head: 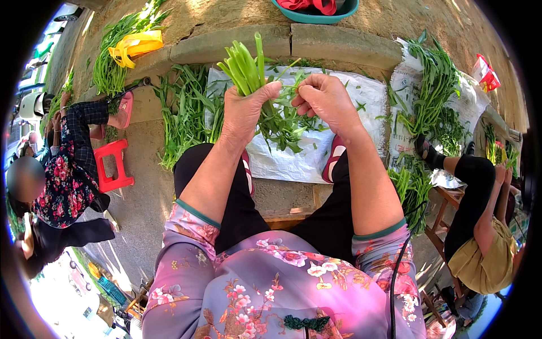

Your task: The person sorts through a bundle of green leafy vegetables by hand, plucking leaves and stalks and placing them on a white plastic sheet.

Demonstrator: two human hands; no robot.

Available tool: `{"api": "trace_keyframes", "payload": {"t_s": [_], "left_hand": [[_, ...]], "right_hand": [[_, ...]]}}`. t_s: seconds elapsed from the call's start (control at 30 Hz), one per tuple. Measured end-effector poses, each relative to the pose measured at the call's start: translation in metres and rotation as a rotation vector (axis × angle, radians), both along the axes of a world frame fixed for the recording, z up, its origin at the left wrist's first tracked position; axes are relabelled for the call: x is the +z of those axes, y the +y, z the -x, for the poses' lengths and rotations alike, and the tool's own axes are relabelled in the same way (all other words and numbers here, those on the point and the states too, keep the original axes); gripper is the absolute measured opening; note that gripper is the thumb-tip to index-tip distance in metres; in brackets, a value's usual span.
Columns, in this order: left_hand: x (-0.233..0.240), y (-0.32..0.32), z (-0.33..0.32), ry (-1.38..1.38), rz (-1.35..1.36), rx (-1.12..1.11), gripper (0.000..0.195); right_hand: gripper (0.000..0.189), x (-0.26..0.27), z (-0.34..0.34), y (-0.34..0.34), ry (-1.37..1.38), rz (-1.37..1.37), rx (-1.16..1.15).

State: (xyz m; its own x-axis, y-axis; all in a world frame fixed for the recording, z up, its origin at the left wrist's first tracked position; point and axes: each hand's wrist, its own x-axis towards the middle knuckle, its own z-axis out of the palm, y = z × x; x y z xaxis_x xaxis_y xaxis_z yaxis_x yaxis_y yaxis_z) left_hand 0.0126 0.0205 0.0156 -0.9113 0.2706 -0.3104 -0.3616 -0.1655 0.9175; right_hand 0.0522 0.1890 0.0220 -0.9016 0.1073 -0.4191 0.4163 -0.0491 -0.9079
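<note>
My left hand is closed around a bundle of leafy green vegetable stems; the cut ends point up and away from me, and the leaves hang below the fist. Just right of it, my right hand pinches a thin green stem or leaf stalk at the bundle's side, thumb against fingers. Beneath both hands, a white woven sack lies spread on the ground between my feet, with loose leaves scattered over it. A pile of long leafy greens rests at the sack's left edge.
A concrete curb runs beyond the sack, with a teal basin past it. More greens lie on another sack at right. A yellow bag rests on greens at upper left. People sit on both sides; a red plastic stool stands left.
</note>
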Motion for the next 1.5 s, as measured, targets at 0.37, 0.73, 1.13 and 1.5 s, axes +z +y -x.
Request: {"api": "trace_keyframes", "payload": {"t_s": [0.37, 0.73, 1.13, 1.5], "left_hand": [[-0.001, -0.001, -0.001, 0.069, -0.129, 0.1, 0.014], [-0.003, -0.005, 0.006, -0.001, -0.127, 0.091, 0.016], [0.0, 0.0, 0.003, -0.001, -0.007, 0.077, 0.02], [-0.004, 0.002, 0.004, -0.141, -0.209, 0.125, 0.019]], "right_hand": [[0.017, -0.004, 0.004, 0.007, -0.068, 0.045, -0.23], [0.013, -0.002, 0.006, -0.001, 0.602, -0.572, -0.129], [0.009, -0.004, -0.001, -0.014, 0.622, -0.748, 0.078], [0.013, -0.016, 0.013, -0.003, 0.291, -0.107, -0.354]]}}
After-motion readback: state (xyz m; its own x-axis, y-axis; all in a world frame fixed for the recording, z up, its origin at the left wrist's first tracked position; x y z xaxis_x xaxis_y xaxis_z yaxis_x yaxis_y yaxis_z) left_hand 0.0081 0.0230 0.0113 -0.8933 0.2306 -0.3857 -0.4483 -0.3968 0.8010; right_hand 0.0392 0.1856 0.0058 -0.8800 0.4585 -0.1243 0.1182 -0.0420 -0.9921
